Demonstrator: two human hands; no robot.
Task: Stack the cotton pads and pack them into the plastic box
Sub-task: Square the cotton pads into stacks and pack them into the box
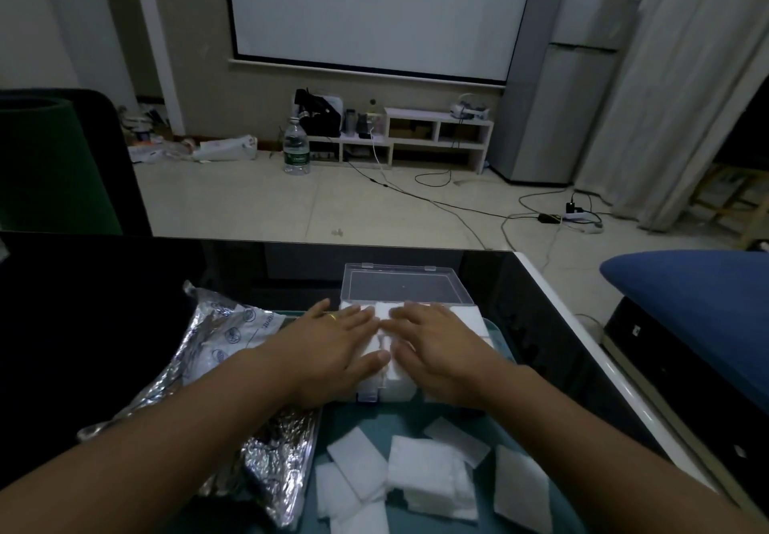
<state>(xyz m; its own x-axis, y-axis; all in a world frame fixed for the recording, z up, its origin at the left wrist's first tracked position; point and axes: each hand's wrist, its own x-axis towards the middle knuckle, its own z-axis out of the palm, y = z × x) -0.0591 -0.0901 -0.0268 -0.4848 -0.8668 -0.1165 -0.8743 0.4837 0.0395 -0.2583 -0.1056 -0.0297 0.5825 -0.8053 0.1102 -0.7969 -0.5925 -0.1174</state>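
Both hands, left hand [333,344] and right hand [437,346], press flat, fingers released, on cotton pads [385,311] in the plastic box [399,284]; black desk [541,304] beyond, tiled floor [249,200] farther.

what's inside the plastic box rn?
White cotton pads fill the plastic box, its clear lid open behind. The left hand and right hand press flat on top, hiding most of the pads; count and depth unseen.
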